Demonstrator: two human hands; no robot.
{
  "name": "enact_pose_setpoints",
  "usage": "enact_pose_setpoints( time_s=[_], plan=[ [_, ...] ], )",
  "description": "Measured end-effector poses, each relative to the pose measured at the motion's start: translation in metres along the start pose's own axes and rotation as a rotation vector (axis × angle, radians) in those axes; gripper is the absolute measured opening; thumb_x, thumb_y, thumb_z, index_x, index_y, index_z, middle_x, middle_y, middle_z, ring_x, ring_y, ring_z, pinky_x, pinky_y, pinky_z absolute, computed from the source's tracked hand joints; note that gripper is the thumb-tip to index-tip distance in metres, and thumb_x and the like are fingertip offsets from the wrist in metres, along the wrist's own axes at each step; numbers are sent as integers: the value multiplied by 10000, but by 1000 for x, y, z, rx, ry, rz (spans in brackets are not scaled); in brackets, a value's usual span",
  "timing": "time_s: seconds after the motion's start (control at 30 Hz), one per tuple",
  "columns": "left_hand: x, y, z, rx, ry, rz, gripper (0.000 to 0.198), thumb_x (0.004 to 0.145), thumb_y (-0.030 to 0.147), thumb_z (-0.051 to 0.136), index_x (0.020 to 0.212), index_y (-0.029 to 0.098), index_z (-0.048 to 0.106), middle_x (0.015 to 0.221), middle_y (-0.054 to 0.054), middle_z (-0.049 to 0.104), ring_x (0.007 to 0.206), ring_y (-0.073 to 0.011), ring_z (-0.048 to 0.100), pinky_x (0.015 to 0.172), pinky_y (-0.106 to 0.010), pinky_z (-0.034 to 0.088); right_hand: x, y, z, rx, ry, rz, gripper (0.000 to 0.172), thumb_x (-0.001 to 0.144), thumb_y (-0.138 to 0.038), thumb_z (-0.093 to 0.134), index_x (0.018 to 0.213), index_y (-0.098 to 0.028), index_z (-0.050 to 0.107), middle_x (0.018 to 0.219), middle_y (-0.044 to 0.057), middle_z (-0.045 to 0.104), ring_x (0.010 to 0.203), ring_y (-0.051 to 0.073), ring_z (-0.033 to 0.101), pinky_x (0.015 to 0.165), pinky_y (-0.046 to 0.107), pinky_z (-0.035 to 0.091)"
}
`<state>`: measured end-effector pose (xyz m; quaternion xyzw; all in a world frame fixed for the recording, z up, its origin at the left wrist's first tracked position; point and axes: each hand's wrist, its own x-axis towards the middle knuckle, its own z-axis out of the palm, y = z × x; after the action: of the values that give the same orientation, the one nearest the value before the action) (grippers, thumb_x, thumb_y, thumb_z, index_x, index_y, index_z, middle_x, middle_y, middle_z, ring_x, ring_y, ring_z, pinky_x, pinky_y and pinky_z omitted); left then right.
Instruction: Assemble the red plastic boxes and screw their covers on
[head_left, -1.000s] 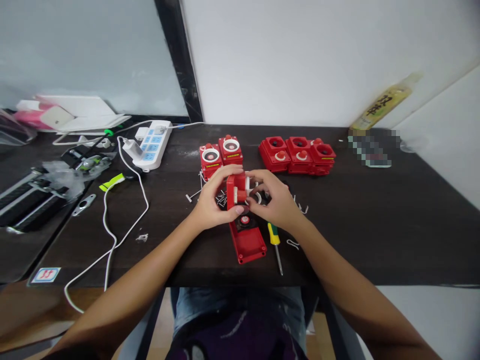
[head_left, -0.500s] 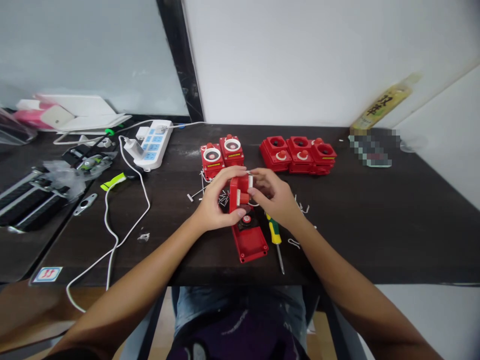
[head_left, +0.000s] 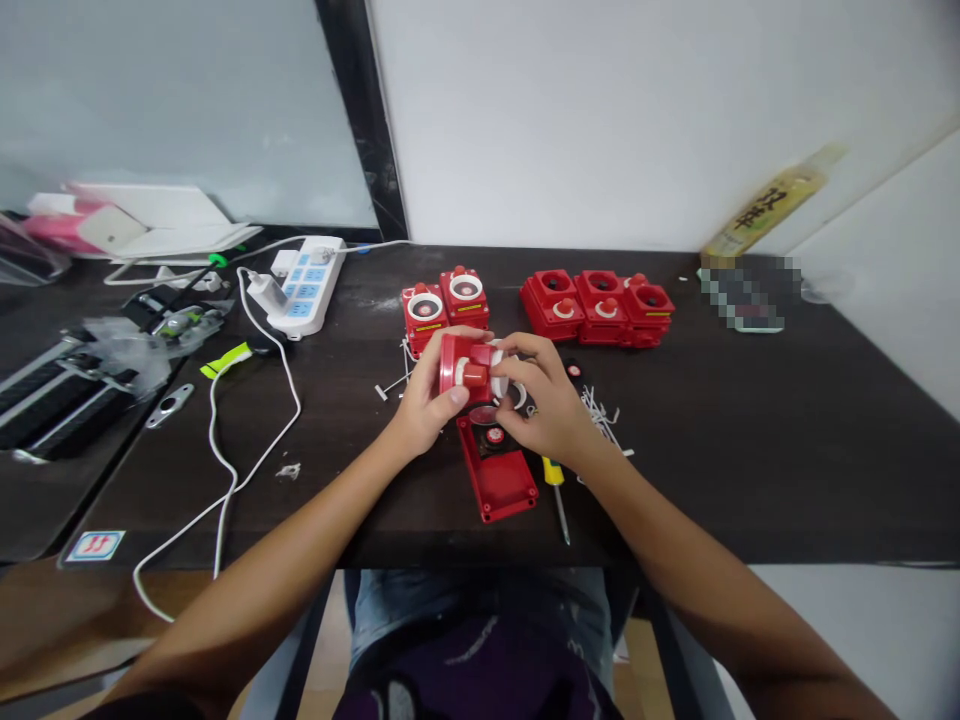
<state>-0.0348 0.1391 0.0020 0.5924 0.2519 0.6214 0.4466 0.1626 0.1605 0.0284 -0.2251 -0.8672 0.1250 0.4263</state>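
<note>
Wrapping your left hand (head_left: 429,392) around the red button housing (head_left: 459,366), you have its fingers (head_left: 456,335) clenched over the top and the thumb pressed against the near side. Your right hand (head_left: 546,405) sits just beside it, with its fingers (head_left: 517,350) reaching to the end of the housing that carries a white ring. They touch that end, but you cannot tell from this view whether they pinch it or only steady it.

The housing is lifted over the dark surface (head_left: 712,450). Its long axis runs roughly left to right across your body, with the round red end against your left palm and the white ring toward your right hand. Your left hand is the nearer one and seems to carry its weight.

Directly below and toward you lies an open red enclosure base (head_left: 498,486), with a round red-and-black insert (head_left: 493,435) inside it. Just to its right, a yellow-and-green screwdriver (head_left: 553,472) lies with its shaft pointing toward you. Loose white pins (head_left: 600,418) are scattered beyond your right hand, and more white pins (head_left: 394,382) lie left of your left hand.

Farther out, two assembled red units (head_left: 424,315) stand beyond your hands, and three joined red units (head_left: 600,310) sit to their right. Off to the left lie a white power strip (head_left: 304,290) and a looping white cable (head_left: 259,430).
</note>
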Motion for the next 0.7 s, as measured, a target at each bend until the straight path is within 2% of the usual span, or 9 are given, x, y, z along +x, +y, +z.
enact_pose_setpoints(
  time_s=[0.1, 0.2, 0.3, 0.37, 0.4, 0.47, 0.53, 0.7],
  plan=[
    [-1, 1, 1, 7, -4, 1, 689, 866, 685, 696, 1373, 233, 585, 1431, -140, 610, 1315, -345, 607, 1110, -518, 500, 1, -4, -3, 35, -3, -5, 539, 797, 2, 605, 1228, -319, 559, 1361, 100, 523, 1287, 299, 576, 985, 508, 590],
    [0, 5, -2, 103, -31, 64, 685, 876, 658, 701, 1391, 224, 572, 1420, -146, 613, 1297, -339, 616, 1110, -517, 492, 2, -5, -3, 184, -12, 89, 457, 826, -117, 690, 1221, -313, 569, 1353, 91, 543, 1301, 302, 582, 1046, 529, 568],
    [3, 8, -6, 254, -70, 186, 716, 845, 618, 748, 1407, 215, 563, 1430, -163, 598, 1320, -350, 592, 1132, -535, 465, 1, -4, 4, 372, 95, 353, 432, 880, -288, 728, 1266, -297, 535, 1296, 96, 581, 1172, 265, 654, 862, 416, 644],
    [4, 10, -7, 348, -102, 246, 732, 819, 597, 772, 1410, 220, 563, 1444, -169, 586, 1346, -365, 565, 1152, -559, 441, 0, -3, 7, 472, 64, 516, 392, 921, -362, 698, 1262, -281, 523, 1215, 87, 623, 1007, 223, 697, 724, 347, 645],
    [4, 11, -8, 379, -114, 262, 733, 810, 592, 777, 1409, 224, 566, 1447, -169, 584, 1355, -370, 556, 1160, -568, 430, 0, -3, 8, 508, 19, 550, 374, 935, -376, 681, 1257, -276, 519, 1188, 82, 638, 955, 207, 703, 703, 334, 641],
    [5, 13, -8, 379, -121, 260, 721, 815, 589, 772, 1407, 229, 570, 1454, -167, 582, 1361, -372, 553, 1164, -570, 426, -1, -2, 7, 540, -50, 529, 377, 944, -363, 665, 1275, -273, 509, 1191, 81, 642, 935, 196, 704, 729, 337, 645],
    [4, 14, -7, 298, -99, 217, 703, 840, 596, 750, 1412, 229, 566, 1461, -166, 578, 1354, -365, 569, 1153, -553, 445, -1, -1, 4, 474, -47, 445, 428, 923, -308, 678, 1311, -279, 498, 1251, 92, 613, 979, 205, 694, 790, 362, 651],
    [0, 5, 1, 96, -35, 35, 671, 867, 650, 707, 1381, 235, 586, 1430, -138, 616, 1315, -343, 613, 1135, -518, 482, 0, 1, -4, 52, -60, 100, 542, 814, -57, 636, 1274, -315, 513, 1355, 106, 541, 1237, 305, 604, 966, 510, 604]
  ],
)
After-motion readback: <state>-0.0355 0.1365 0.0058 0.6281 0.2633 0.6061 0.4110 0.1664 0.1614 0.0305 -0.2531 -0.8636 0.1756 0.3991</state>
